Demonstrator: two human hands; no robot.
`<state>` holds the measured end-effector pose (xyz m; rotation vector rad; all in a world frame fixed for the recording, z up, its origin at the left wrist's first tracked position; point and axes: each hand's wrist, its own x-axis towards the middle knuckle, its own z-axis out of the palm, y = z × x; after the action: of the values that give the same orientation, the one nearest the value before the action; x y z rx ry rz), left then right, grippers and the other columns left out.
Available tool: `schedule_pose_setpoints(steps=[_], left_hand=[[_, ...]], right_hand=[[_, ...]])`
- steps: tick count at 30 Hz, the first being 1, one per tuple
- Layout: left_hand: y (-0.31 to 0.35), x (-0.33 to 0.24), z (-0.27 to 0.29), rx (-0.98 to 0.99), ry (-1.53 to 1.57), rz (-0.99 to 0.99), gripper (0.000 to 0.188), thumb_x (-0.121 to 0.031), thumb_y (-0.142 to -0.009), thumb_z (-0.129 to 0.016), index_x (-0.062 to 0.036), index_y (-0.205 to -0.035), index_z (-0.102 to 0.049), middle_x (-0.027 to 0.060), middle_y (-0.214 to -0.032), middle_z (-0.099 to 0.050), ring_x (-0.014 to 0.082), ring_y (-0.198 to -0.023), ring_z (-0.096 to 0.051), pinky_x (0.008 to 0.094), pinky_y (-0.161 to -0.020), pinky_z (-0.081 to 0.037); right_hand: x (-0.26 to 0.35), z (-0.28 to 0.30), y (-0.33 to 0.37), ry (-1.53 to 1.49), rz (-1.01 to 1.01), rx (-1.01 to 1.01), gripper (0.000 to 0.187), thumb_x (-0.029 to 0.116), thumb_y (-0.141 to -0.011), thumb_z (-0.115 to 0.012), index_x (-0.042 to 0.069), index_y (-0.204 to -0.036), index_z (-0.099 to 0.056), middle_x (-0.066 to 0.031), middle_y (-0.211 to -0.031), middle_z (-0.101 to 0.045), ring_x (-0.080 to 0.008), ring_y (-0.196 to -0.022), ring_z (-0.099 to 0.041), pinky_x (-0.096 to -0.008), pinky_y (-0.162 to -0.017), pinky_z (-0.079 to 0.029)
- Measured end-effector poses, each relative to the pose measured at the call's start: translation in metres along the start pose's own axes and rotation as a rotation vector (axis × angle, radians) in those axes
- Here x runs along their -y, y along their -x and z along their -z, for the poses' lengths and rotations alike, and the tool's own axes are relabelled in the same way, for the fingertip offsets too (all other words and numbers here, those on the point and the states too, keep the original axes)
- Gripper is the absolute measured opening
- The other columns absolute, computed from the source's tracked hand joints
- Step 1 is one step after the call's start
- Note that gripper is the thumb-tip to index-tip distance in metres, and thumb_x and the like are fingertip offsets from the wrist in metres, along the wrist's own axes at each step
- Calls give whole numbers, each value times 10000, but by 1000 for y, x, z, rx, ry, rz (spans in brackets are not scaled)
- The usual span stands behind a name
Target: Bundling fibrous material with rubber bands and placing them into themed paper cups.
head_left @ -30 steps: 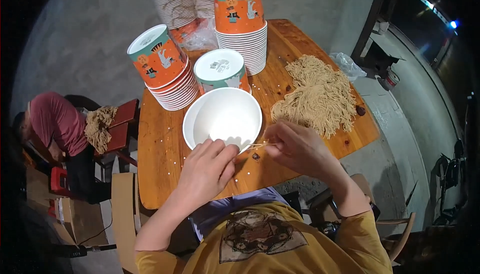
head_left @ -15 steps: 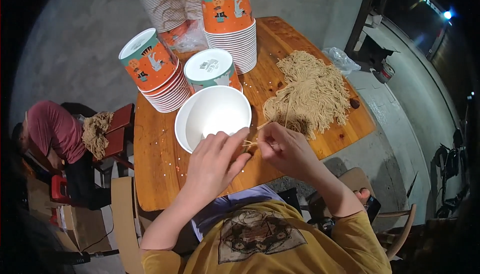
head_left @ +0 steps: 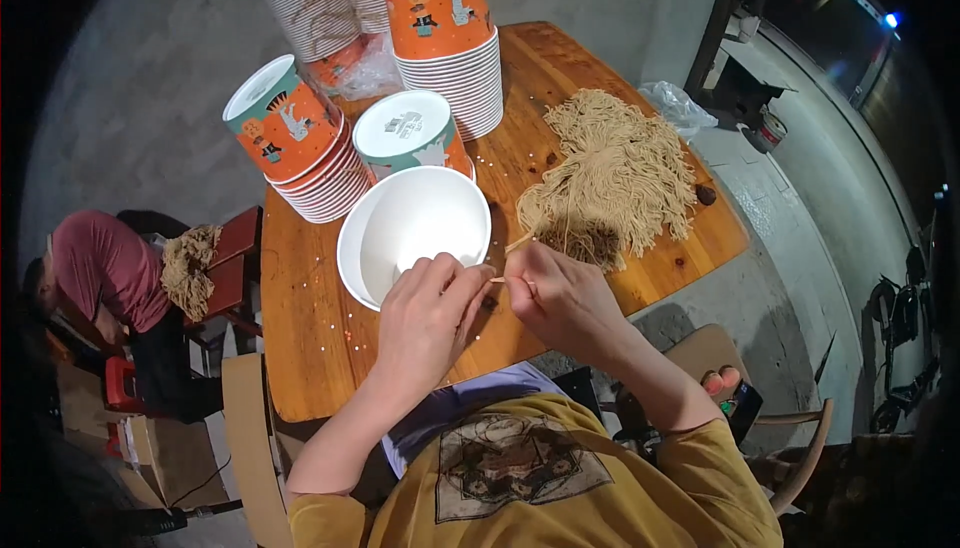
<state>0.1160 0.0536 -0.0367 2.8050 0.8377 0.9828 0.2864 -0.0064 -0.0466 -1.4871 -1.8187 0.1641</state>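
Observation:
My left hand (head_left: 424, 313) is closed in a pinch on one end of a thin tan yarn strand (head_left: 498, 280). Facing it, my right hand (head_left: 562, 298) pinches the same strand, and a short piece of it sticks up above the fingers. Both hands hover over the near part of the wooden table (head_left: 310, 368), just in front of a white paper tub (head_left: 362, 248) that lies tilted with its mouth toward me. A loose heap of tan yarn strands (head_left: 620, 173) lies to the right, beyond my right hand.
Stacks of orange paper tubs (head_left: 290, 138) stand behind the open tub, with an upside-down tub (head_left: 405, 126) between them. Tiny beads are scattered on the tabletop. At far left a person in a red top (head_left: 100, 258) bends beside a chair bearing more yarn (head_left: 190, 268).
My hands have drawn the strand straighter between them, and the left fingers have closed together. The whole view has shifted slightly; the tubs and yarn heap stay in place.

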Motion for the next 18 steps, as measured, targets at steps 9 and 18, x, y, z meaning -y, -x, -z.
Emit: schedule_pose_setpoints(steps=[9,18], left_hand=[[2,2,-1,-10,18,-8,160,-92,-763,-678,-84,-910,-614,69,-753,-483,240,-703,-535,363,-616,-451],[3,1,1,29,-9,16,145,-87,-755,-678,-84,-873,-593,65,-748,-487,234,-693,-557,361,-609,-466]], right_hand=[[-4,1,3,-317,-178,117,104,129,-912,-485,41,-951,-525,-106,-748,-598,-272,-604,-598,-342,-581,-469],[4,1,2,-535,-360,162,102,135,-915,-503,35,-926,-482,-85,-591,-569,-220,-537,-619,-329,-504,-462]])
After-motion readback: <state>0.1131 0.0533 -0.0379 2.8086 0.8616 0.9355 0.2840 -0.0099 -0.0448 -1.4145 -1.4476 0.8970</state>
